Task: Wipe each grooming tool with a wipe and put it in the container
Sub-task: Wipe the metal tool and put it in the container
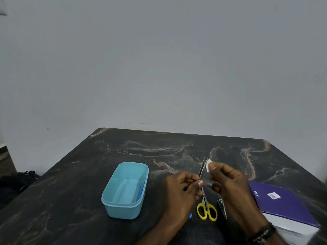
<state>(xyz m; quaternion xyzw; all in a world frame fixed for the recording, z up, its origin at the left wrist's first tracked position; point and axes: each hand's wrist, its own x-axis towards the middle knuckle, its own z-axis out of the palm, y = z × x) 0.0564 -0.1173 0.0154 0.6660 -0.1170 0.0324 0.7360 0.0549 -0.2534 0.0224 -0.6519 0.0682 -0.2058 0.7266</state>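
1. Head view, grip. The left hand (184,190) and the right hand (228,183) meet above the middle of the near half of the marble-patterned table (159,149). Together they pinch a thin dark sachet (203,169). A white wipe (208,164) shows at its top under the right fingertips. Judged: the packet is held upright between both hands so the wipe can be drawn out; no wiping has begun.
2. Head view, tools. The yellow-handled scissors (206,210) and the nail clipper (222,206) lie side by side near the table's near edge, just below the hands. They are probably parked within reach, awaiting their turn.
3. Head view, container. The light-blue container (123,190) stands open on the table's left half, lid off to receive tools. A blue item (141,191) leans along its right inner wall; its kind cannot be told.
4. Head view, count. One scissors, one clipper, one container, one sachet, one wipe. A blue object (190,215) peeks from under the left hand. A purple box (283,206) sits at the right edge.
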